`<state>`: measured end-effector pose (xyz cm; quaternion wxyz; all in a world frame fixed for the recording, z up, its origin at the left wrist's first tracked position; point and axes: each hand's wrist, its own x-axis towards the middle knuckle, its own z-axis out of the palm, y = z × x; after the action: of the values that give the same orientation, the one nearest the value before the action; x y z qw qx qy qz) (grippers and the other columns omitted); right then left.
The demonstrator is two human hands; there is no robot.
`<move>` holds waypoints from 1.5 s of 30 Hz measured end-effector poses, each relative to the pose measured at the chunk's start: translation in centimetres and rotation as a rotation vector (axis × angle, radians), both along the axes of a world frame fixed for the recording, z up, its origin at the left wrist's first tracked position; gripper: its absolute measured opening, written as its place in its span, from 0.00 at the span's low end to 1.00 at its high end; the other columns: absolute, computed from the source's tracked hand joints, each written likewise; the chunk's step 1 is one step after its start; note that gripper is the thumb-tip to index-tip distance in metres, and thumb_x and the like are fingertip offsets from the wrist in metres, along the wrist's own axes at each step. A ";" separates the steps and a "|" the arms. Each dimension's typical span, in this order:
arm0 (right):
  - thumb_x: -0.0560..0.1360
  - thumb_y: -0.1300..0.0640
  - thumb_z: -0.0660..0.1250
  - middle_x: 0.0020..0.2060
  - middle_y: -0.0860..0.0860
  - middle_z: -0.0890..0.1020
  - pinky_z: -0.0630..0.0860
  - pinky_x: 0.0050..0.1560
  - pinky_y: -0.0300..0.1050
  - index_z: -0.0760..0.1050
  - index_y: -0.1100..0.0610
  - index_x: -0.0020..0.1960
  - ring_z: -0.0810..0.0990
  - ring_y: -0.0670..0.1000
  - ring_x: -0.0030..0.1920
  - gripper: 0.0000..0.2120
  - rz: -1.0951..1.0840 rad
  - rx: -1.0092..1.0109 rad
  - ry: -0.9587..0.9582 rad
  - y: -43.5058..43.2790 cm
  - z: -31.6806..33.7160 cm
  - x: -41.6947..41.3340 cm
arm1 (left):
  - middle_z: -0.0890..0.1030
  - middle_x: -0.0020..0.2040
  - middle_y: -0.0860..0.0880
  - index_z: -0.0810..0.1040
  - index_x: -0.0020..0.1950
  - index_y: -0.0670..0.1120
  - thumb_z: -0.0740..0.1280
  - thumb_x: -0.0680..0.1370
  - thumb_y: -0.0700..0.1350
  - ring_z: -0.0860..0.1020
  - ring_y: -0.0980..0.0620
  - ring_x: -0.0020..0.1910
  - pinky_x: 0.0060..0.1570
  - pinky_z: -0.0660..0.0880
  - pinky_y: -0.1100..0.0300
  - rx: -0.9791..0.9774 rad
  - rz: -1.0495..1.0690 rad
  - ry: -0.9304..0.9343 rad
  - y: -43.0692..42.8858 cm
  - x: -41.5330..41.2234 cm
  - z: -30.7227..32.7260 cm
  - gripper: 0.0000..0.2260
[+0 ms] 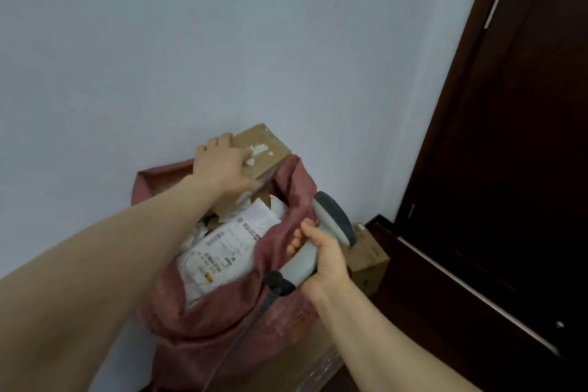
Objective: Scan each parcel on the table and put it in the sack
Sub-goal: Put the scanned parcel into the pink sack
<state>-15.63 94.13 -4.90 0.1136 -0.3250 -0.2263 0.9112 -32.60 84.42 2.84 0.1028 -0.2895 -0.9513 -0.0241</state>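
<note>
Logging one head-camera view, looking down into the mouth of the sack. I am seeing the left hand (222,165) at centre frame gripping a brown cardboard box (265,149). Its fingers are curling over the box's far left edge and its thumb is pressing on the near side face. The box is sitting tilted at the upper rim of the red sack (203,328), its lower part overlapping the opening and its upper corner showing against the pale wall (191,41). White scraps of torn label are showing on the box's top face. I cannot tell whether the box is resting on the contents below or hanging free in the grip.

The right hand (324,259), lower and right of centre, is wrapping round the handle of a grey scanner (332,219), with the fingers curled about the grip. The dark scanner head is pointing up, level with the right side of the sack's rim. A dark cable (270,296) is running from the handle's base down across the front of the sack.

Inside the sack, white soft parcels (229,245) with printed labels are lying heaped close to the rim, just below the box.

To the lower right of the sack, a second cardboard box (370,259) is sitting low beside it, partly hidden behind the right hand. A dark wooden door (509,137) is filling the right edge of the frame.
</note>
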 end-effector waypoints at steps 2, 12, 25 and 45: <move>0.71 0.67 0.71 0.30 0.52 0.80 0.76 0.32 0.41 0.81 0.58 0.44 0.77 0.48 0.27 0.05 0.038 -0.006 -0.012 1.5 -0.9 -0.9 | 0.65 0.69 0.46 0.76 0.60 0.58 0.68 0.69 0.61 0.63 0.44 0.68 0.67 0.58 0.48 -0.212 -0.091 0.065 2.2 -2.0 -0.5 0.21; 0.72 0.68 0.69 0.27 0.52 0.78 0.74 0.32 0.41 0.80 0.59 0.43 0.75 0.47 0.26 0.05 0.157 -0.040 -0.108 4.0 -4.1 -4.0 | 0.55 0.76 0.44 0.72 0.69 0.53 0.66 0.78 0.49 0.57 0.44 0.73 0.72 0.54 0.57 -0.320 -0.246 -0.176 5.1 -5.9 -7.2 0.19; 0.76 0.67 0.66 0.27 0.51 0.75 0.71 0.23 0.38 0.77 0.57 0.45 0.72 0.46 0.22 0.07 0.309 0.096 0.057 -5.0 -2.2 -2.3 | 0.61 0.75 0.45 0.63 0.75 0.54 0.61 0.79 0.49 0.58 0.46 0.74 0.73 0.52 0.52 -0.105 -0.023 -0.073 -5.9 2.0 -5.6 0.24; 0.75 0.65 0.69 0.26 0.54 0.76 0.70 0.29 0.42 0.76 0.62 0.43 0.72 0.49 0.25 0.02 1.381 0.447 0.071 -53.0 -2.3 21.9 | 0.63 0.75 0.45 0.57 0.77 0.48 0.61 0.80 0.50 0.64 0.45 0.72 0.66 0.66 0.53 0.294 1.025 -0.326 -59.1 44.4 -7.6 0.27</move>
<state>6.23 41.16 -7.19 -0.4167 -0.0472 -0.5568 0.7170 11.77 25.35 -4.79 -0.0080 0.2353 -0.9605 -0.1480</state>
